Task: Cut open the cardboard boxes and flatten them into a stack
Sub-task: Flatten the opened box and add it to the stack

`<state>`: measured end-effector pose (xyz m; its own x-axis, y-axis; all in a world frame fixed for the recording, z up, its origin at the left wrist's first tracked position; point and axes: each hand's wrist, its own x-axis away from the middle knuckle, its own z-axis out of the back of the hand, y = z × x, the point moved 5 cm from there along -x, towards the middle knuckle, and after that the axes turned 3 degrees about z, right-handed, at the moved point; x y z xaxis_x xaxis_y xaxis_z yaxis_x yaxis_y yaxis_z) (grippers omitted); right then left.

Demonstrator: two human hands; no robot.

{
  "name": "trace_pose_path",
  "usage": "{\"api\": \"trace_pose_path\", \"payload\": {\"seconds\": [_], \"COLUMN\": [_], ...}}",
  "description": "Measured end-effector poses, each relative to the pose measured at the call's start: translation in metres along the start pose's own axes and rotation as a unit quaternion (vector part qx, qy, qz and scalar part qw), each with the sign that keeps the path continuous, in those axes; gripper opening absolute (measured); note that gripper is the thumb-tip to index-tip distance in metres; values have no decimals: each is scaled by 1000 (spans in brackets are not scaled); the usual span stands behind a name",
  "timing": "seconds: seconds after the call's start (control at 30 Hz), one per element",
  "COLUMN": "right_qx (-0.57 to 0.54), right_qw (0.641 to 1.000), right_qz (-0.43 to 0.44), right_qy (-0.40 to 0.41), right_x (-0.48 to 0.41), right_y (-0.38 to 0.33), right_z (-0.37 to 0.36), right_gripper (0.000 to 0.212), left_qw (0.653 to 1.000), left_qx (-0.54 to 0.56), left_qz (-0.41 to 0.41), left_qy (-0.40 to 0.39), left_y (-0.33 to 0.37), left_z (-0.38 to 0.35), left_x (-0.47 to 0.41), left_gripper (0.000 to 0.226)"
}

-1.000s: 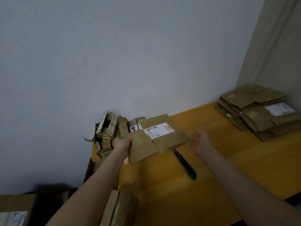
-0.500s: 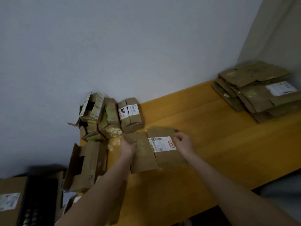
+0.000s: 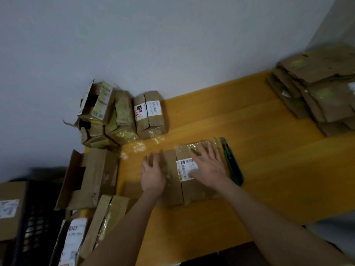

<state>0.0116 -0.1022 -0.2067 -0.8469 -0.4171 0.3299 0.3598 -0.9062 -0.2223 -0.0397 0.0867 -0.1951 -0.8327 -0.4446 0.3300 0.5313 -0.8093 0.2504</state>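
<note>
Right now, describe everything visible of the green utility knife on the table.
The utility knife has a slim green body and a pale metal blade end at its far tip. It lies flat on the yellow wooden table, pointing away and slightly left, just right of the taped cardboard box. Nothing grips it; the right hand rests flat on that box beside it.

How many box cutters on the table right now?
1. The green box cutter lies on the wooden table, just right of the labelled box under the left hand and right hand. Others could be hidden under cardboard.
</note>
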Motion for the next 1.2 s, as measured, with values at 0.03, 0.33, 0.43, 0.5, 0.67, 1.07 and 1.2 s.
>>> {"api": "trace_pose_path", "payload": {"seconds": [0.03,0.33,0.43,0.5,0.67,1.07,1.2], "right_qx": [13,70,72,57,73,40,-22], "right_qw": [1000,998,997,998,997,999,998], "right_qz": [5,5,5,6,7,5,-58], "right_qy": [-9,7,6,15,25,-9,16], "right_x": [-7,-25,-24,-21,-22,-24,6], "right_y": [-2,3,3,2,2,3,10], "right_z": [-5,-57,-59,-56,-57,-49,-30], "right_gripper": [93,83,80,81,76,60,70], "left_qw": [999,962,961,961,961,961,992], "left_qx": [-17,-167,-156,-151,-145,-145,-56], "left_qz": [-33,-216,-223,-227,-229,-230,-111], "left_qy": [2,31,48,43,53,-42,-39], "left_y": [3,8,9,9,6,5,-15], "left_z": [-5,-65,-66,-65,-70,-67,-43], "left_x": [-3,-10,-11,-8,-12,-20,-15], "left_gripper": [71,59,61,62,64,68,94]}}
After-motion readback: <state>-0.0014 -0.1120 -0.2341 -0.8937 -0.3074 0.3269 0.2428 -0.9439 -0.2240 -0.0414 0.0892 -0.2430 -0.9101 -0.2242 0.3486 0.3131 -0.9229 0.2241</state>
